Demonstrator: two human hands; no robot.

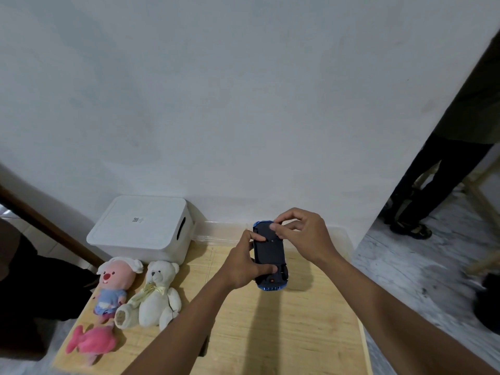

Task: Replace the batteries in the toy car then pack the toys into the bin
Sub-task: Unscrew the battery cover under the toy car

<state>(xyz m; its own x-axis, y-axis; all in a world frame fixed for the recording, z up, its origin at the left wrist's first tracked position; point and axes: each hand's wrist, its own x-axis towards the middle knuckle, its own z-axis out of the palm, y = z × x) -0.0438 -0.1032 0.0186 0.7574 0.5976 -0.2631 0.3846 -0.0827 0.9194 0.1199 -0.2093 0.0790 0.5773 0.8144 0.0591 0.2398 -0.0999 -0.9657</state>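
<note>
Wooden table against white wall — grey floor.

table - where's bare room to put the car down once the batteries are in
The table is bare across its middle and right, from the white teddy bear over to the right edge, under the toy car and both forearms. The left side is crowded: pink-faced plush, pink fish plush, and the lidded white bin behind.

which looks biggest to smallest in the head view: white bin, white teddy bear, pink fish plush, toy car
1. white bin
2. white teddy bear
3. toy car and pink fish plush look alike; the car is held up nearer the camera, so unsure.
</note>
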